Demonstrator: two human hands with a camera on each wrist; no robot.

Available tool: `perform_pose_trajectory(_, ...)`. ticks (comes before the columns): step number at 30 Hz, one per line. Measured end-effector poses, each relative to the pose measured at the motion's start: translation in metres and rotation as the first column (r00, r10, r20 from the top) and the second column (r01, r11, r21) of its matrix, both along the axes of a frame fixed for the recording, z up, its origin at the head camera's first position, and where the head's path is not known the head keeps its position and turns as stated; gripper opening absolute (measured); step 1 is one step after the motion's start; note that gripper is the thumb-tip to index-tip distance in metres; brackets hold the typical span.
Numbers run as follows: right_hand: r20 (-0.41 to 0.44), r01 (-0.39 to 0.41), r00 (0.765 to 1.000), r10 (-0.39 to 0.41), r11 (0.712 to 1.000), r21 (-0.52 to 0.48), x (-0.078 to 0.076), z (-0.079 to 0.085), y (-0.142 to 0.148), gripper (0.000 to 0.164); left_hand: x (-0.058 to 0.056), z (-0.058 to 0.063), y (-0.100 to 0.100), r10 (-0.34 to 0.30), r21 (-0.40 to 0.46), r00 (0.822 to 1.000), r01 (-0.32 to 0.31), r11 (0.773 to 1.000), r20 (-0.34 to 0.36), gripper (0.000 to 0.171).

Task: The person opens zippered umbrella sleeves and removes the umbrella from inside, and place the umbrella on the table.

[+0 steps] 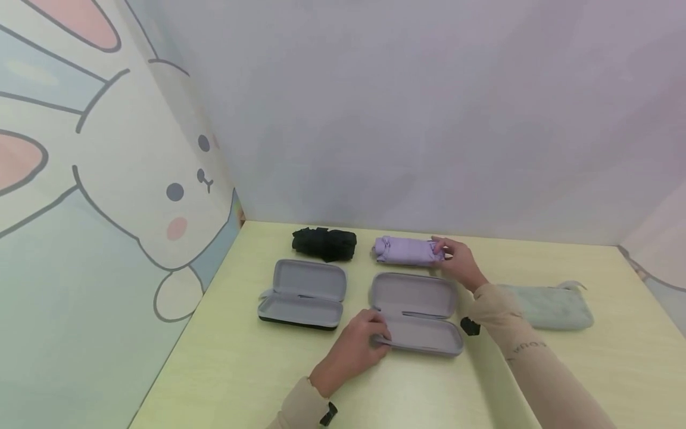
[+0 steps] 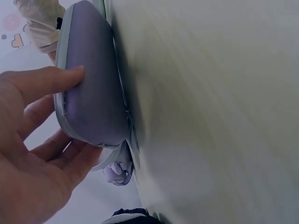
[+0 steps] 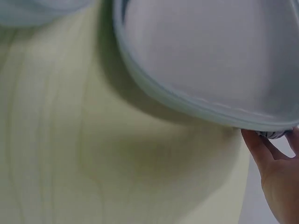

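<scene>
In the head view, we have free passage over the tabletop at lower left. At centre, only a narrow gap separates the left case from the right case; the left hand obstructs its lower end. Farther up, we find a slot between the black bundle and the purple bundle, bounded behind by the wall. The right hand obstructs the purple bundle's right end.

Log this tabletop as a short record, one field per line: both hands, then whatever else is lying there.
Left hand: pinches the right open case at its near left corner
Right hand: holds the right end of the purple bundle
Black bundle: behind the left open case
Green pouch: to the right, beside the right sleeve
</scene>
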State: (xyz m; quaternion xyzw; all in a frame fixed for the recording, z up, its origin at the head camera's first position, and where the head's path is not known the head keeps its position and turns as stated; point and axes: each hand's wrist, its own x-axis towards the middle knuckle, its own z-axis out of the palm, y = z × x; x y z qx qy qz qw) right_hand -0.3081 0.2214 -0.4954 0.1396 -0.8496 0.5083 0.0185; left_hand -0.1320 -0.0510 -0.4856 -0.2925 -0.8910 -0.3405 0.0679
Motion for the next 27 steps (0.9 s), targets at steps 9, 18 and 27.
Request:
perform_pose_trajectory(9, -0.049, 0.030, 0.998, -0.027, 0.998, 0.060, 0.004, -0.002, -0.005, 0.020, 0.000, 0.006, 0.002, 0.018, -0.036, 0.998, -0.021, 0.999, -0.063, 0.015)
perform_pose_trajectory(18, -0.099, 0.060, 0.994, -0.041, 0.981, 0.187, 0.007, 0.009, -0.002, 0.020, -0.009, 0.015, 0.012, 0.025, 0.060, 0.996, -0.019, 0.998, -0.091, 0.034)
perform_pose_trajectory(27, -0.129, 0.044, 0.992, -0.014, 0.973, 0.225, 0.030, 0.053, 0.007, 0.028, -0.024, 0.037, 0.032, 0.049, 0.126, 0.988, -0.031, 0.992, -0.147, 0.046)
